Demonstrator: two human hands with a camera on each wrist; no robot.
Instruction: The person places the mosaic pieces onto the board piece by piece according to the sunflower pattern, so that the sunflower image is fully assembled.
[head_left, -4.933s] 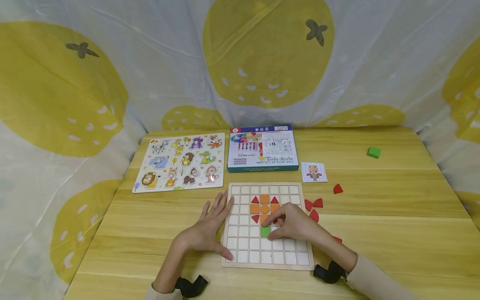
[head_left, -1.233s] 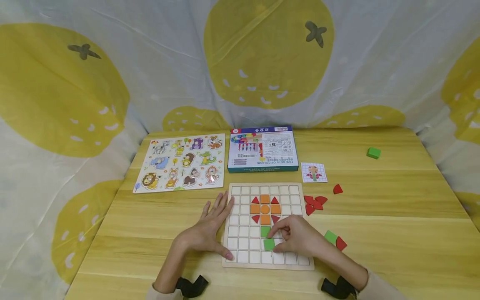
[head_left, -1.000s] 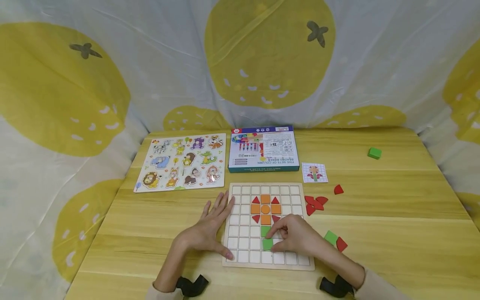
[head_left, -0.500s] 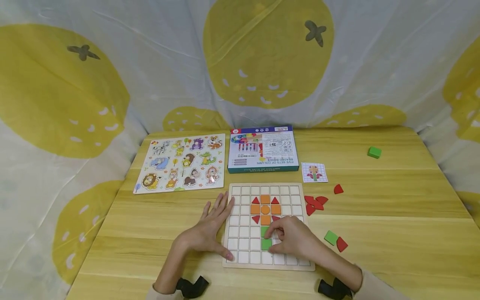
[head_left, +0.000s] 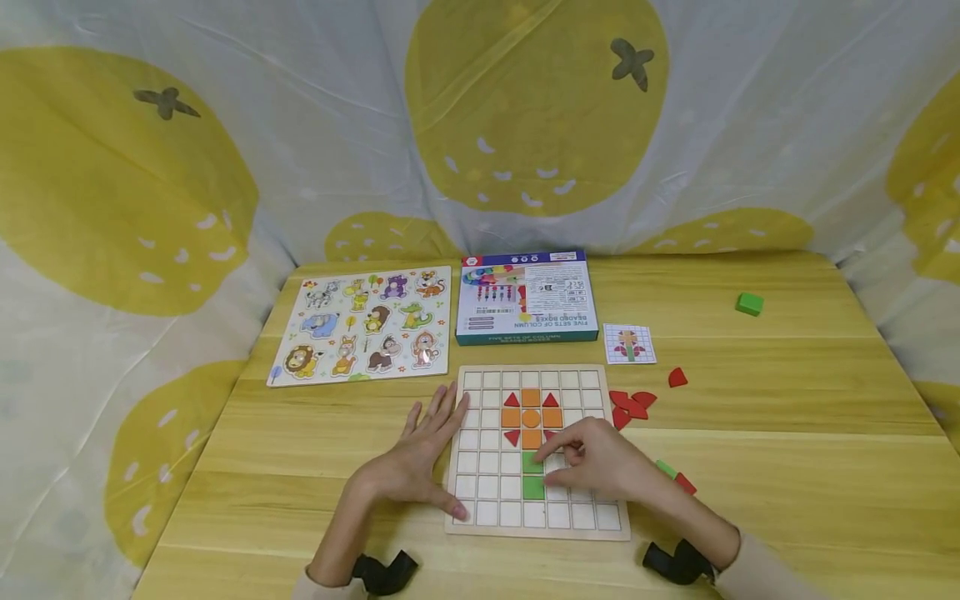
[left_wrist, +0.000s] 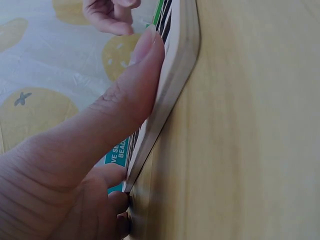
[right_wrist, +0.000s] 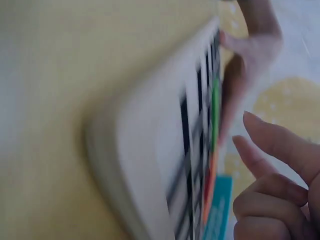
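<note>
The head view looks down and forward over the counter (head_left: 810,483) to its far edge; both wrist views, sideways, low and close, share its board (head_left: 487,462).

A pale wooden table (head_left: 247,467) with sideways grain carried everything. Along its far part lay an animal puzzle (head_left: 406,343), a flat box (head_left: 528,300) and, off to the right, a green block (head_left: 749,303). A small picture card (head_left: 630,344) lay near the box. Nearer sat a grid board (head_left: 487,513), with a cluster of red pieces (head_left: 637,407) just beside it, a lone red wedge (head_left: 678,377) near them, and a partly hidden green tile (head_left: 666,469) lower down
</note>
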